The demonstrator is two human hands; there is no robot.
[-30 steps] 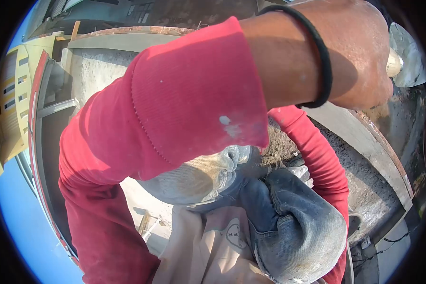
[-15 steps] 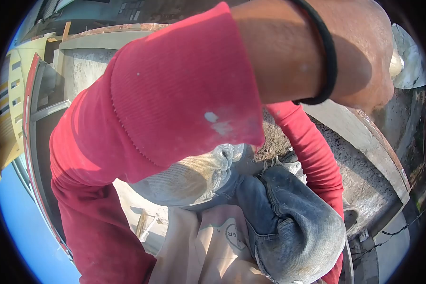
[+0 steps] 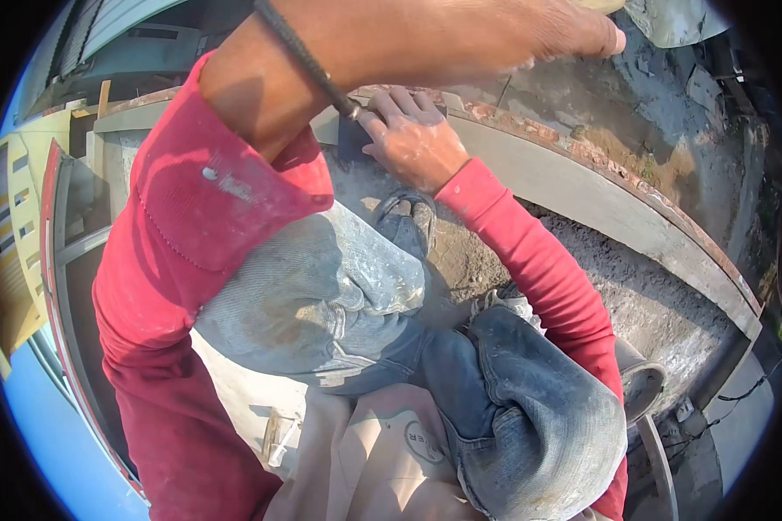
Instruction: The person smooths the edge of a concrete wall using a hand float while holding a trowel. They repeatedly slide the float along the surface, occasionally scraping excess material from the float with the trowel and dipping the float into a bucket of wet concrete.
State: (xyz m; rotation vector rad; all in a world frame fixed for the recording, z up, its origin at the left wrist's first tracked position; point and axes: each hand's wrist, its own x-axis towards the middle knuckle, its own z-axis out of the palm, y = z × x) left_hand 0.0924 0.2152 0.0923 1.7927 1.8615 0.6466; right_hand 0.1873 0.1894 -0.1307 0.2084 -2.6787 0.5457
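Note:
My left hand (image 3: 573, 30), at the top edge with a dark band on its wrist, is closed round the pale handle of a trowel (image 3: 673, 19); its grey metal blade is partly cut off by the frame. My right hand (image 3: 417, 143) lies palm down over the inner edge of a curved concrete ledge (image 3: 530, 165), its fingers slightly apart. Beside its thumb is a dark flat piece (image 3: 354, 139), partly covered by the left forearm. Both sleeves are red, with pale smears.
My bent knees in dusty jeans (image 3: 539, 408) fill the middle. Rough mortar (image 3: 469, 256) lies between them and the ledge. A round-ended grey container (image 3: 643, 386) stands at the right. Reddish brick edging (image 3: 617, 174) runs outside the ledge. A yellow building (image 3: 26, 226) is at far left.
My left hand and the trowel have moved up and left in the view. My right hand, hidden behind the left arm before, now shows on the ledge.

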